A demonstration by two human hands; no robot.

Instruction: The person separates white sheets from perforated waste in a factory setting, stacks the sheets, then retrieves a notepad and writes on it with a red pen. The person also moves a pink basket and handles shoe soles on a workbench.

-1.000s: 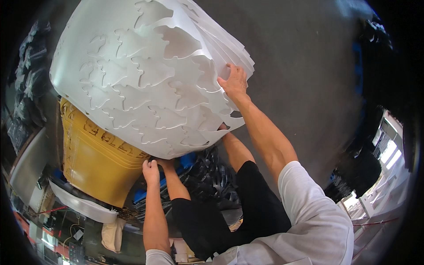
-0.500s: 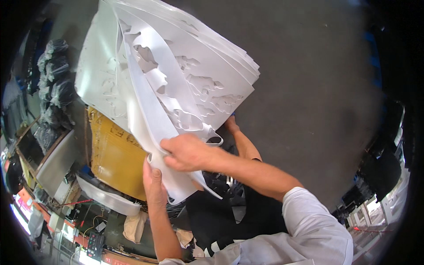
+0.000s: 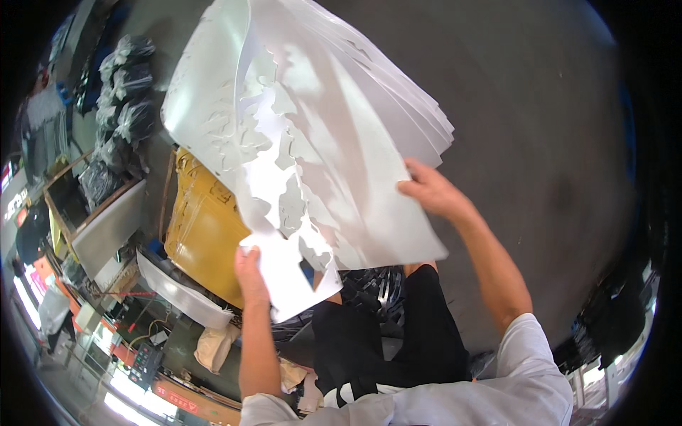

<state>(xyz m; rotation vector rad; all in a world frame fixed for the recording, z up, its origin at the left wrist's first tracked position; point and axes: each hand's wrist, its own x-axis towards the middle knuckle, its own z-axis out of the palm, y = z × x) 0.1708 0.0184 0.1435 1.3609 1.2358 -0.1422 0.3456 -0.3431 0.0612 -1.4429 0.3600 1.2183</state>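
Note:
A large white flexible sheet [image 3: 359,192] with ragged cut-out openings lies spread over a stack of similar white sheets [image 3: 419,117]. My left hand [image 3: 253,275] grips its near left corner, thumb on top and fingers mostly hidden underneath. Around the right edge my right hand [image 3: 435,190] is closed in a pinch, holding that side raised off the stack. Between the hands, a narrow strip of the sheet hangs above my knees. Cut outlines also show on the left part of the white material.
Yellow sheets [image 3: 202,234] stand below the stack's left side. Dark scraps [image 3: 376,298] lie between my legs. At the left are grey plastic-wrapped bundles [image 3: 133,92], a white curved panel [image 3: 185,291] and a small control box [image 3: 147,361]. Grey floor [image 3: 526,142] extends right.
My right hand has moved from beside my left hand out to the right, spreading the sheet that was folded and bunched. My left hand stays near the same corner.

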